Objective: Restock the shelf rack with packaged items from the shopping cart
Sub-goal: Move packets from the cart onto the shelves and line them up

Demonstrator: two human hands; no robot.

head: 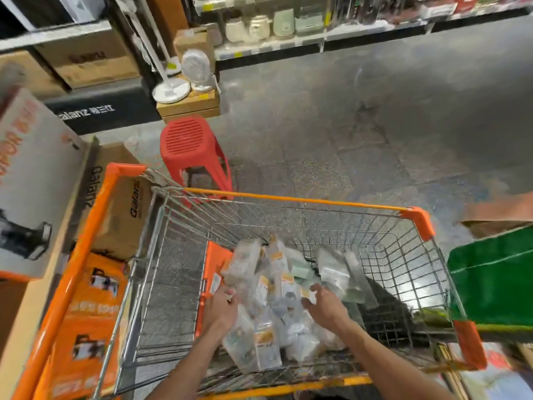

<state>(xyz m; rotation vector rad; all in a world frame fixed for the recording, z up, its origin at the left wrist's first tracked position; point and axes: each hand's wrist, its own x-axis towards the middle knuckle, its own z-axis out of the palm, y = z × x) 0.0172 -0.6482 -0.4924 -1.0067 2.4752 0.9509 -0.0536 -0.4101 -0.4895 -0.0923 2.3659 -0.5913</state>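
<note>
Bare grey floor [346,125] lies open beyond the shopping cart [288,199]'s far orange rim. Cardboard boxes [121,215] crowd the cart's left side, and a green bin [496,272] sits just off its right corner. A red stool [190,145] stands past the far-left corner. The packaged items [268,284] are heaped mid-basket, clear of the right wire wall. The right hand [327,308] hovers over them with fingers spread wide. The left hand [222,308] meets the heap's left edge; blur hides whether it grips.
</note>
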